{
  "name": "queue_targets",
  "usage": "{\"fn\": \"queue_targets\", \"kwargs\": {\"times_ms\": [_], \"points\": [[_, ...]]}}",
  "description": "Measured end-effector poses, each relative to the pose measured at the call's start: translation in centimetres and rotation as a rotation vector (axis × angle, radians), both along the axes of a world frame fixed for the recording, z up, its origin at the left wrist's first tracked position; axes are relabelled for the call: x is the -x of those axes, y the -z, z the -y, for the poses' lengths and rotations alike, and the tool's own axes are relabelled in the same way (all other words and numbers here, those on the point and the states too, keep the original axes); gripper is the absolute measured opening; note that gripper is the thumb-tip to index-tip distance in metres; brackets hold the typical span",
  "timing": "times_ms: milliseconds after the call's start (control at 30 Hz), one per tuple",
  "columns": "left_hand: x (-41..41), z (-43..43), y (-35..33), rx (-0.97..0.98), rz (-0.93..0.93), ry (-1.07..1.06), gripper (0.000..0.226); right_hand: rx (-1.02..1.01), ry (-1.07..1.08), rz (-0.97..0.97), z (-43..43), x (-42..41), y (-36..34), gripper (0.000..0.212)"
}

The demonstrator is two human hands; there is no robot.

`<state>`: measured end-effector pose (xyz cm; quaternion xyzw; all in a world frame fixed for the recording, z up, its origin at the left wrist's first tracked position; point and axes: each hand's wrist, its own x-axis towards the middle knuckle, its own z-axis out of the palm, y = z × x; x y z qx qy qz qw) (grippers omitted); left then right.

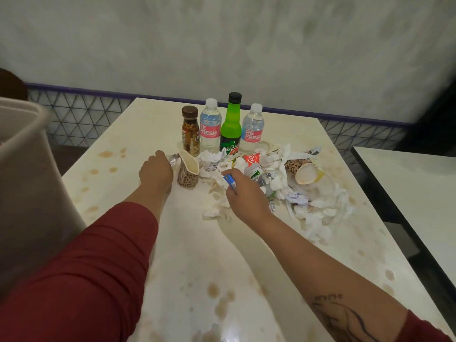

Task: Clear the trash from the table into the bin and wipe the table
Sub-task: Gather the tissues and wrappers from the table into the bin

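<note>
A heap of crumpled white tissues (313,208) and wrappers lies across the middle of the stained cream table (187,243). A squashed leopard-print paper cup (188,172) stands at the heap's left end, and a second such cup (302,169) lies on its side at the right. My left hand (156,172) reaches with curled fingers to just left of the standing cup, beside a bit of foil (174,160); whether it touches either is unclear. My right hand (243,196) pinches a small blue and white wrapper (229,182) above the tissues.
A beige bin (27,174) stands at the table's left edge. Behind the heap stand a brown drink bottle (190,130), two water bottles (210,125), (252,128) and a green soda bottle (232,122). Another table (417,193) is at the right. Brown stains dot the tabletop.
</note>
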<state>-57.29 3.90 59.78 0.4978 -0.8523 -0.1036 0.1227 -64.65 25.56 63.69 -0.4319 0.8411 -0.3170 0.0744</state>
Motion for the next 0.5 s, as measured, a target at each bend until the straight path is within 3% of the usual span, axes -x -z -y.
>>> {"fn": "queue_targets", "kwargs": {"times_ms": [200,367,500], "points": [[-2.4,-2.5,-3.8,-0.197,-0.337,-0.165,0.036,0.094,-0.035,0.051,0.1,-1.7,-1.4,0.047],[-2.9,-8.0,-8.9,-0.248,-0.453,-0.138,0.064,0.218,-0.072,0.105,0.4,-3.7,-4.2,0.044],[-4.4,-11.8,-13.5,-0.269,-0.569,-0.078,0.066,0.374,-0.130,0.188,1.3,-5.5,-6.8,0.046]]}}
